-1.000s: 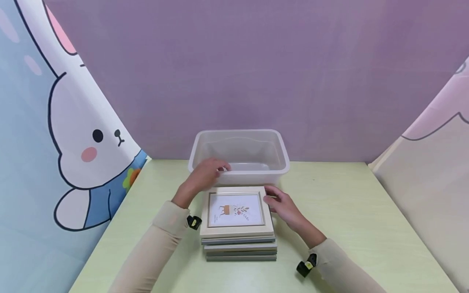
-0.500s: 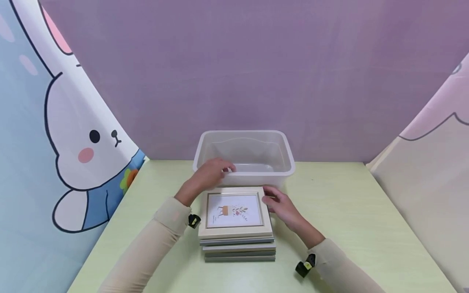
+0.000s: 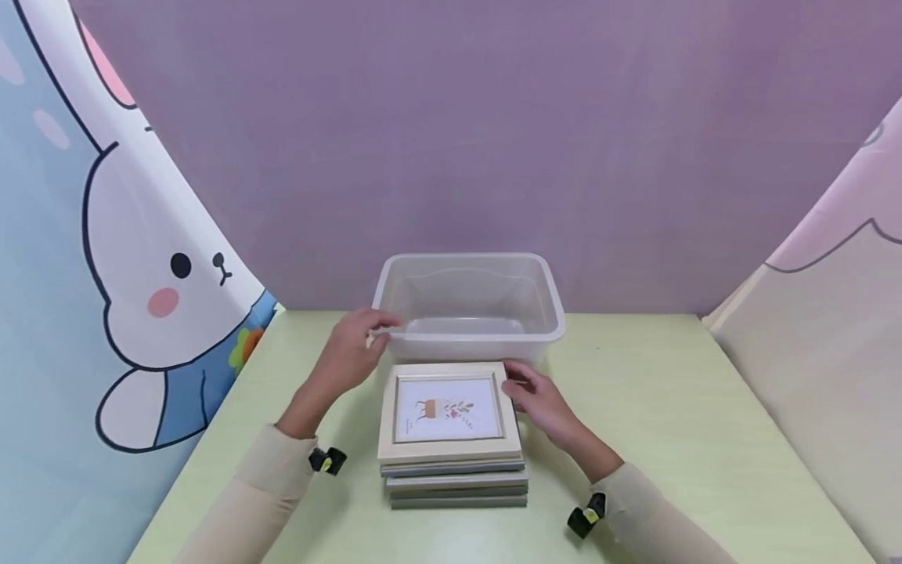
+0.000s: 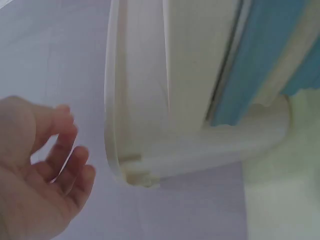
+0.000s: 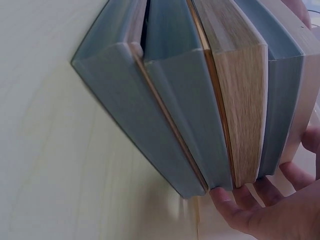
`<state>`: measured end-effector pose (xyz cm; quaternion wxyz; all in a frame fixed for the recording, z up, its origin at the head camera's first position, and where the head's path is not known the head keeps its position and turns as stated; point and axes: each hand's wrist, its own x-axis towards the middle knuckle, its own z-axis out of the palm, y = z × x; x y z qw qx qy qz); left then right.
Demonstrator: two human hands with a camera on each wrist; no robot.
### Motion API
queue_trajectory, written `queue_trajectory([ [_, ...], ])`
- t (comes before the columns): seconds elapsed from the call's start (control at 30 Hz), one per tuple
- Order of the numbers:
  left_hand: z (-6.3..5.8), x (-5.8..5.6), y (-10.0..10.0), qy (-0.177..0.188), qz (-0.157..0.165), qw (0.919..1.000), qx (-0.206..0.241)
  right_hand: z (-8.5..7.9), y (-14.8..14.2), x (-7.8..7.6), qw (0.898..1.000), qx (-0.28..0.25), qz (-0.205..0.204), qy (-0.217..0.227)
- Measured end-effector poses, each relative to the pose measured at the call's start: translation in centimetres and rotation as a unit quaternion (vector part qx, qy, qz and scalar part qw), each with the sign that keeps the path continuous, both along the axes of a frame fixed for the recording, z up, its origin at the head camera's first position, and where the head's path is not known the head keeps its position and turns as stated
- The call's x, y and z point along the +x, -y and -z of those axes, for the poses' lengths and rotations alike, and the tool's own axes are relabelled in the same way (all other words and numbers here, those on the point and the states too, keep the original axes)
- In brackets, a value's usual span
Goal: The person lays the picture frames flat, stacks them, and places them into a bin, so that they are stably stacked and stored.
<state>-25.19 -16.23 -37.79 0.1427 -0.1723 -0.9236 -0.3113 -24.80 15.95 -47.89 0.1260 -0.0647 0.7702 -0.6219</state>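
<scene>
A stack of several picture frames [image 3: 456,482] lies in front of a translucent white plastic tub [image 3: 474,348]. The top frame [image 3: 449,452] is cream and holds a plant print; lower ones have grey-blue and wood-grain edges [image 5: 240,110]. My left hand [image 3: 347,351] hovers by the tub's front left corner, fingers loosely bent around nothing. A gap separates that hand [image 4: 45,170] from the tub's rim [image 4: 111,100] in the left wrist view. Fingertips of my right hand [image 3: 546,403] touch the stack's right side near its back corner, seen also by the right wrist camera [image 5: 280,210].
The pale wood-look table [image 3: 655,407] extends to both sides of the stack. Behind the tub hangs a purple cloth backdrop [image 3: 465,141]. Printed cloth with a rabbit [image 3: 162,313] slopes down at the left, and a pale cloth [image 3: 831,376] at the right.
My left hand has let go of the tub's front rim and drawn back to the left. The tub shifted slightly right earlier on. The right hand and the stack stay put.
</scene>
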Motion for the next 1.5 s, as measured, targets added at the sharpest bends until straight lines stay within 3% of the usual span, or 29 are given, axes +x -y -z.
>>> queue_trajectory([
  [0.17,1.3,2.3,1.5,0.028,-0.024,0.9985,0.041,-0.1,-0.1,-0.1,1.0,0.001,-0.003,-0.007],
  [0.27,2.5,3.2,2.1,0.086,-0.029,0.9945,0.053,-0.1,-0.1,-0.2,1.0,0.001,-0.006,-0.007],
  [0.33,3.4,3.5,2.6,0.143,-0.023,0.9868,0.072,-0.1,-0.1,-0.3,1.0,0.0,-0.006,-0.006],
  [0.43,5.2,3.8,3.2,0.249,0.007,0.9589,0.136,-0.1,-0.2,-0.4,1.0,-0.002,-0.006,-0.006],
  [0.53,7.0,4.0,3.6,0.331,0.049,0.9192,0.207,0.0,-0.4,-0.2,1.0,-0.007,-0.009,-0.005],
  [0.63,8.5,4.2,3.8,0.382,0.08,0.8817,0.265,0.1,-0.7,0.1,1.0,-0.018,-0.021,-0.002],
  [0.77,9.7,4.6,4.0,0.427,0.119,0.8396,0.314,0.5,-1.6,0.7,0.998,-0.028,-0.054,0.007],
  [0.83,10.0,4.8,4.1,0.439,0.141,0.8244,0.328,0.8,-2.1,1.1,0.997,-0.029,-0.074,0.013],
  [1.1,10.8,5.4,4.2,0.459,0.188,0.7812,0.379,1.6,-3.3,2.2,0.983,-0.069,-0.165,0.027],
  [1.17,11.0,5.5,4.2,0.461,0.198,0.7733,0.387,1.8,-3.4,2.4,0.979,-0.087,-0.181,0.032],
  [1.27,11.1,5.7,4.0,0.464,0.202,0.7675,0.394,2.2,-3.7,2.8,0.971,-0.121,-0.205,0.037],
  [1.43,11.0,6.0,3.5,0.468,0.208,0.7648,0.391,2.5,-4.5,3.4,0.958,-0.147,-0.242,0.041],
  [1.5,10.9,6.2,3.4,0.469,0.208,0.7676,0.384,2.6,-4.8,3.5,0.955,-0.152,-0.253,0.044],
])
